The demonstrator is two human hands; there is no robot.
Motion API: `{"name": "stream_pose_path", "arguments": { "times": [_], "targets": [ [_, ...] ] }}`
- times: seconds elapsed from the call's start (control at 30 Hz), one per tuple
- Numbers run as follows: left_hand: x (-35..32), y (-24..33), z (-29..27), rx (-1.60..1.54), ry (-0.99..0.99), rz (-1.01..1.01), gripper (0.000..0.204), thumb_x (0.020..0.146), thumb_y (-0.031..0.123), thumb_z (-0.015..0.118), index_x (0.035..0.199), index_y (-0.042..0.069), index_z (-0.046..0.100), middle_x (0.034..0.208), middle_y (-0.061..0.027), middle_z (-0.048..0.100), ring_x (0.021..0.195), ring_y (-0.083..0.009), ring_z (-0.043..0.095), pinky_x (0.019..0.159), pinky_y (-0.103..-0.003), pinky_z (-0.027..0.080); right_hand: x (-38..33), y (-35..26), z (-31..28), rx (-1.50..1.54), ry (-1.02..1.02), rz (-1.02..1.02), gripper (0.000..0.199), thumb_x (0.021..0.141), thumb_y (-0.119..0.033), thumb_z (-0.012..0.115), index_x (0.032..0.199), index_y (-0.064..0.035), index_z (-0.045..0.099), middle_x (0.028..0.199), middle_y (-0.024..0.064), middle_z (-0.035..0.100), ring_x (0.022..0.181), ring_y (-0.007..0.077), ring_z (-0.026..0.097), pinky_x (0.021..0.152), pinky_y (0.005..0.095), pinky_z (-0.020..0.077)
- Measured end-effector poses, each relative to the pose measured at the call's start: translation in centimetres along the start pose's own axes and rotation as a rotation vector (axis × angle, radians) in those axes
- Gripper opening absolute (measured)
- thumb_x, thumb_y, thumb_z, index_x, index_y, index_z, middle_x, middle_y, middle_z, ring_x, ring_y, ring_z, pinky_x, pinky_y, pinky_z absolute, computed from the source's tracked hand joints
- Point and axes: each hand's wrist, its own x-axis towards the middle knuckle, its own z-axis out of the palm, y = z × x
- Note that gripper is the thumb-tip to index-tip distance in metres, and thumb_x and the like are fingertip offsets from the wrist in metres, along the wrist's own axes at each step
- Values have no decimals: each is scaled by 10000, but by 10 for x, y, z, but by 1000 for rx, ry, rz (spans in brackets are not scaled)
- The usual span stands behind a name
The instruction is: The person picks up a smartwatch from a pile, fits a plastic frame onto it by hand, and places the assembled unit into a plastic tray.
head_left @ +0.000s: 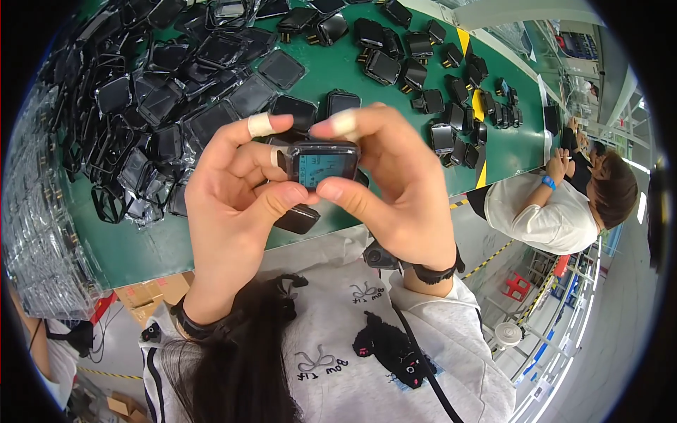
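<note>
A small black device with a lit blue display [326, 168] is held up between my two hands, its screen facing me. My left hand [229, 194] grips its left side, the thumb at the lower corner and a taped finger beside it. The taped left index finger is raised. My right hand [409, 187] has its thumb on the lower right edge, while its taped index finger, slightly blurred, is bent above the top. Its other fingers are partly hidden behind the device. Just beyond lie similar black devices [343, 103], and a dark piece [297, 219] shows below my left hand.
Plastic-wrapped black devices [159, 99] heap over the left of the green table [303, 60]. Bare black units with metal prongs [381, 67] spread rightward, past yellow-and-black tape [479, 106]. Clear plastic trays [39, 211] stack at far left. A co-worker [546, 211] sits at right.
</note>
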Motion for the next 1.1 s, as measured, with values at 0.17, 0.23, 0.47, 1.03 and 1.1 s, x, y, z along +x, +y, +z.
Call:
{"name": "stream_pose_path", "arguments": {
  "times": [0.17, 0.23, 0.47, 1.03, 1.1],
  "targets": [
    [-10, 5, 8, 378, 168, 76, 421, 747, -113, 662, 1132, -28, 514, 915, -99, 640, 773, -139, 643, 668, -230, 530, 5, 2, -3, -516, -26, -351, 336, 699, 24, 725, 1000, 25, 576, 852, 82, 565, 803, 224, 586, 715, 325, 507],
    [-15, -5, 7, 550, 161, 178, 383, 731, -120, 668, 1071, -24, 519, 870, -85, 633, 718, -132, 644, 617, -222, 519, 7, 4, 2, -545, -79, -301, 309, 673, -4, 740, 951, 6, 604, 822, 86, 569, 799, 247, 576, 694, 321, 495],
    [-8, -2, 0, 625, 145, 57, 314, 729, -99, 681, 983, -18, 516, 835, -74, 619, 644, -112, 636, 537, -221, 496, 32, 10, -16, -610, -150, -316, 267, 668, -36, 750, 904, -8, 627, 834, 101, 585, 819, 283, 575, 664, 302, 480],
    [6, 36, -27, -189, 57, -29, 422, 897, 95, 600, 1256, -59, 442, 1158, -202, 575, 995, -270, 630, 778, -303, 552, 104, -15, -11, -631, -205, -446, 367, 669, -19, 741, 1019, -49, 631, 925, 83, 627, 812, 204, 611, 652, 254, 458],
    [6, 37, -36, -140, 53, 11, 434, 898, 95, 599, 1266, -67, 435, 1169, -213, 568, 1015, -285, 624, 813, -313, 552, 119, -17, -6, -715, -140, -503, 342, 672, -17, 734, 999, -45, 636, 906, 82, 630, 801, 215, 616, 651, 263, 464]
  ]
}}
